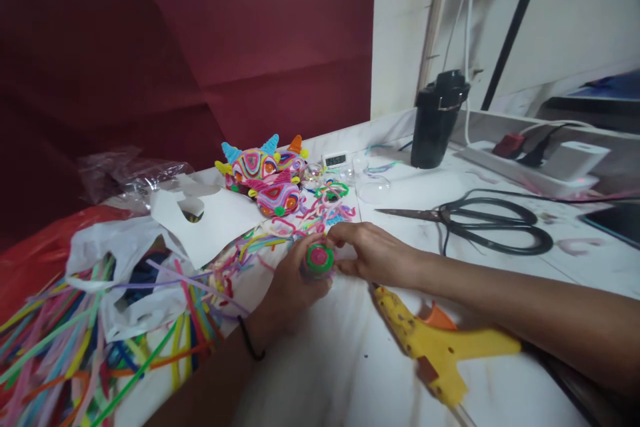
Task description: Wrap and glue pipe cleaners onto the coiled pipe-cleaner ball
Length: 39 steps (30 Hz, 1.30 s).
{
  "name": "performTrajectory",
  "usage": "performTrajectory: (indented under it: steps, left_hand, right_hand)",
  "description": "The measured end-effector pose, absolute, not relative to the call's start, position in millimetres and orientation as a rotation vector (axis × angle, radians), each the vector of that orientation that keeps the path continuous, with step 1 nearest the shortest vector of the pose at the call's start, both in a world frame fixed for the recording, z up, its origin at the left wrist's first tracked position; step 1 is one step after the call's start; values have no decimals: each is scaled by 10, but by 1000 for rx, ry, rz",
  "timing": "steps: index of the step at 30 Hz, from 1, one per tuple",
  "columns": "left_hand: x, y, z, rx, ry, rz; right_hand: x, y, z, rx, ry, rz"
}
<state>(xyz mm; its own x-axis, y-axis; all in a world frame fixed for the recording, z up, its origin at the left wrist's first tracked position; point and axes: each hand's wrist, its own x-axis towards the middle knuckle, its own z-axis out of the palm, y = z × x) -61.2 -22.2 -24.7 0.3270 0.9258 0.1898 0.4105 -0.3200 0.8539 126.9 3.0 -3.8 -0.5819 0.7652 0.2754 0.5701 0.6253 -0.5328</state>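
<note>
My left hand is closed around a small round coil of green and pink pipe cleaner, its pink centre facing up. At the coil's right edge, the curled fingers of my right hand are drawn together; whatever they pinch is too small to make out. A yellow glue gun lies on the table below my right forearm. Behind my hands are colourful horned figures covered in pipe cleaner. Short pipe-cleaner scraps are scattered between the figures and my hands.
Black-handled scissors lie at right, near a power strip with cords. A black cup stands behind. Clear domes sit near a small digital display. Loose pipe cleaners, cut white paper and plastic bags cover the left.
</note>
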Motion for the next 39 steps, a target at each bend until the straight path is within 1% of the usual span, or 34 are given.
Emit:
performTrajectory:
  steps: [9,20,28,35,39]
  left_hand:
    - [-623,-218,-257,1854,1132,861]
    - [-630,-201,-315,2004,1203,854]
    - [-553,-223,-308,1896,1189,947]
    - [-520,-254,-284,1816,1283,918]
    - [-515,-233,-326,1837,1291,953]
  right_hand:
    - [1282,63,-69,-996,-2451,436]
    - [1257,-1,-30,-963,-2555,330]
    - [1176,-61,-39,-1005,-2612,88]
    - [1107,-114,-116,-959,-2619,-279]
    - [1076,-145,-142,-941,-2620,-409]
